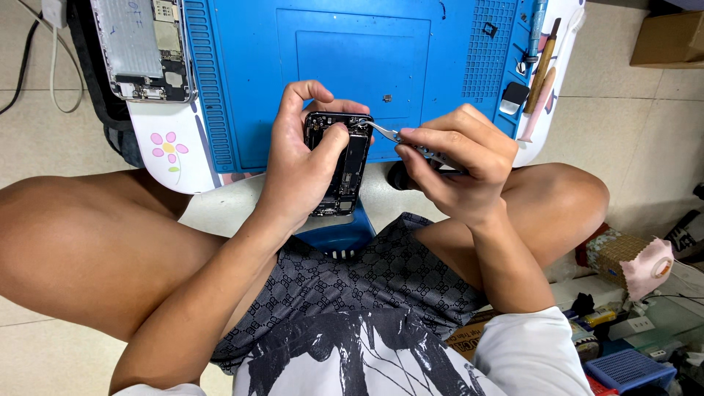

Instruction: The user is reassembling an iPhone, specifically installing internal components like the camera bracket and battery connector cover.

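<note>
Left hand (297, 165) gripped an opened black smartphone body (339, 163), its dark circuit boards exposed, above the near edge of a blue silicone repair mat (249, 81). Right hand (458, 161) pinched slim metal tweezers (389, 133), tips touching the phone's top corner. Another gutted silver phone chassis (143, 48) lay on the white table (158, 158) over a tiled floor (645, 125).

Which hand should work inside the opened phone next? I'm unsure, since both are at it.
Probably the right hand: it holds the tweezers, tips at the phone, which the left hand grips.

Left hand (301, 165) curled in a grip, right hand (455, 165) pinching, fingertips close together.
</note>
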